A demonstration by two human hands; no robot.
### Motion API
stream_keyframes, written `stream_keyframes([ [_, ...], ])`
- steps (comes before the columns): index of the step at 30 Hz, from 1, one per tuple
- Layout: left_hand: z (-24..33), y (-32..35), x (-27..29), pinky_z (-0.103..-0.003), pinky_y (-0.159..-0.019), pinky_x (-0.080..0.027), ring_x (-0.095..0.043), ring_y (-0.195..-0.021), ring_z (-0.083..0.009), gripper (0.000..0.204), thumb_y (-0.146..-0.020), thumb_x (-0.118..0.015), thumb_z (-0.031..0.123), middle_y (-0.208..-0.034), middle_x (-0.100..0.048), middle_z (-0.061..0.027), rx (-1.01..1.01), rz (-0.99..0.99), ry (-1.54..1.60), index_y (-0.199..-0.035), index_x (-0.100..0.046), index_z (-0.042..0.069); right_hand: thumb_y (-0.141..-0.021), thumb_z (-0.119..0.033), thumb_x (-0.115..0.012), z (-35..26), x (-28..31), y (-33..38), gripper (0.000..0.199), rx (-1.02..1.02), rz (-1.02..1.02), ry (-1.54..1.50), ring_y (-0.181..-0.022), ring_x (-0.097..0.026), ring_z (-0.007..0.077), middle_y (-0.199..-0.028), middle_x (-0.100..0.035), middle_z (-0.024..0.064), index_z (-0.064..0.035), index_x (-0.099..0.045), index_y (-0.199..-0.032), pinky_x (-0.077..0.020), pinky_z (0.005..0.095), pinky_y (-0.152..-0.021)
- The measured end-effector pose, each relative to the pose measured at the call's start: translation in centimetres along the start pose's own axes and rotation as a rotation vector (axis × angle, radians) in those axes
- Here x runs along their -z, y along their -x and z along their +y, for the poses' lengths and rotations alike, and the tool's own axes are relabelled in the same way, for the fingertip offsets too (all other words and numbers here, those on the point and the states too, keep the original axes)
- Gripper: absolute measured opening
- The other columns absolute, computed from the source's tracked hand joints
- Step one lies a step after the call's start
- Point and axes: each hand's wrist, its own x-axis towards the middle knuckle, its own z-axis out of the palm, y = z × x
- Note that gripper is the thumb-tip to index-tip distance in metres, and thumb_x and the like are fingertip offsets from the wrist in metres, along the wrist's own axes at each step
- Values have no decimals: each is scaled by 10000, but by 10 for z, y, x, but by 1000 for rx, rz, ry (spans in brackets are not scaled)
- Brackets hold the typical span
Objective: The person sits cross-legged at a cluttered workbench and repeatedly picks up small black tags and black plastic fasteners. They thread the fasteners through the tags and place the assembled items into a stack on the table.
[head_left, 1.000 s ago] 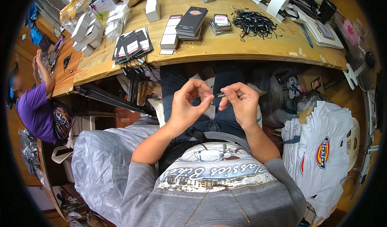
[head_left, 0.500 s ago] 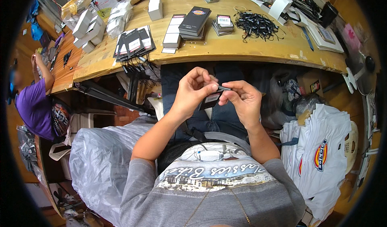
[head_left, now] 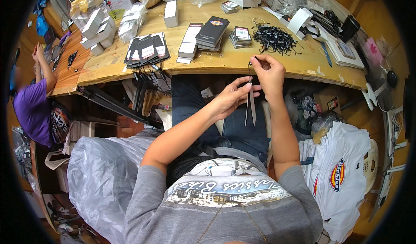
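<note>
Over my lap, just off the table's front edge, a pair of thin hang tags (head_left: 253,112) hangs almost edge-on from a black string (head_left: 250,72). My right hand (head_left: 269,76) is closed in a pinch on the string's upper end, raised over the table's edge. Lower down and to the left, my left hand (head_left: 232,99) pinches the top of the tags with thumb and fingers. Beyond my hands on the table lie a tangled pile of black tag strings (head_left: 276,39), a stack of small white tags (head_left: 241,35) and a stack of black tags (head_left: 212,31).
Strung tags (head_left: 147,49) fan out at the table's (head_left: 225,64) front edge, their strings dangling over it. White boxes (head_left: 99,32) stand at the far left. Folded white shirts (head_left: 340,174) lie at my right, a large plastic bag (head_left: 95,187) at my left. A person in purple (head_left: 34,109) sits far left.
Both hands have moved apart and the right one has risen toward the table. The tags, held close between my fingers before, now hang down from the string. My view has shifted slightly.
</note>
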Motion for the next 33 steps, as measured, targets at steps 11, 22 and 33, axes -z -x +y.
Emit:
stream_keyframes([
  [11, -9, -7, 18, -336, -793, -430, -502, -954, -235, 571, -824, -258, 468, -1050, -495, -145, 173, 65, 187, -1122, -383, -3, -647, -120, -598, -4, -1, -5, 132, 110, -97, 281, -524, -538, 236, -578, -536, 109, 2, -549, -641, -409, 309, -492],
  [22, 28, 34, 35, -216, -766, -395, -517, -836, -93, 284, -748, -513, 3, -915, -551, -40, 41, -51, -270, -1024, -448, 2, -711, -18, -571, -25, 11, 6, 48, -33, -177, -244, -554, -468, 38, -625, -510, -7, 4, -532, -730, -377, 164, -500],
  [33, 220, 105, 24, -315, -754, -386, -543, -777, -244, 206, -682, -520, -10, -798, -587, -98, -549, 405, -1853, -858, -587, 73, -768, -53, -536, -86, -36, 45, 102, -261, -804, -759, -584, -538, 88, -663, -551, 53, 18, -528, -841, -448, 192, -531],
])
